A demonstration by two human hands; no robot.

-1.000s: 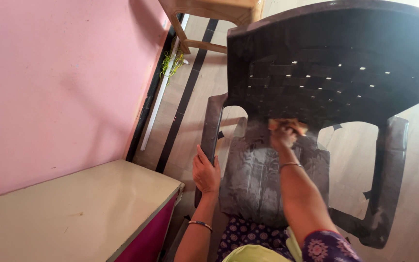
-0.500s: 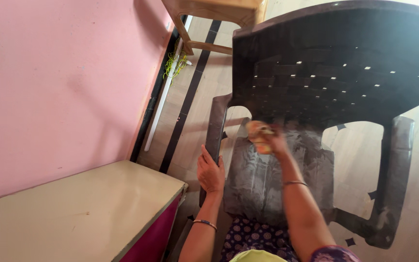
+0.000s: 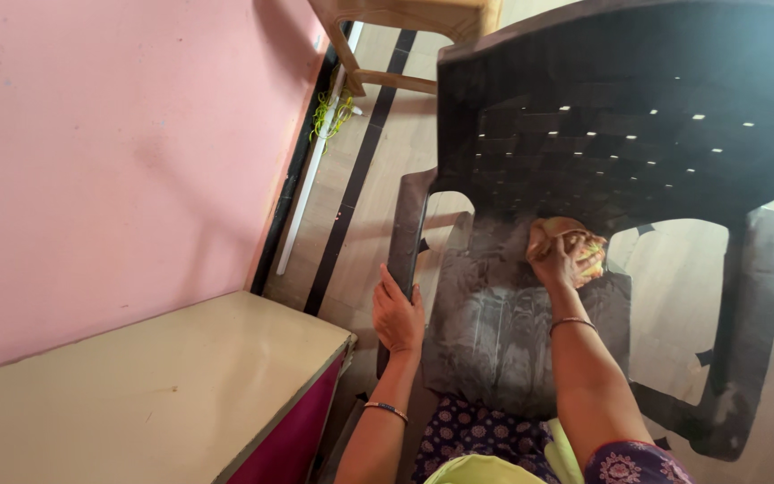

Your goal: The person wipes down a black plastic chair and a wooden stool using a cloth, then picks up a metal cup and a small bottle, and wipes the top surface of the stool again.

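A dark plastic armchair (image 3: 602, 116) with a woven-pattern back stands in front of me, its seat dusty and streaked. My left hand (image 3: 397, 314) grips the chair's left armrest (image 3: 407, 224). My right hand (image 3: 555, 258) presses a bunched tan cloth (image 3: 575, 240) against the rear of the seat, just under the backrest. Both wrists wear thin bangles.
A pink wall (image 3: 118, 152) runs along the left. A cream-topped cabinet (image 3: 136, 394) with a magenta side sits at the lower left. A wooden stool (image 3: 405, 27) stands beyond the chair. The tiled floor (image 3: 369, 143) has dark stripes and a white rod along the wall.
My right hand with the cloth has slid along the back of the seat, first left, then back toward the right. My left hand has stayed on the armrest.
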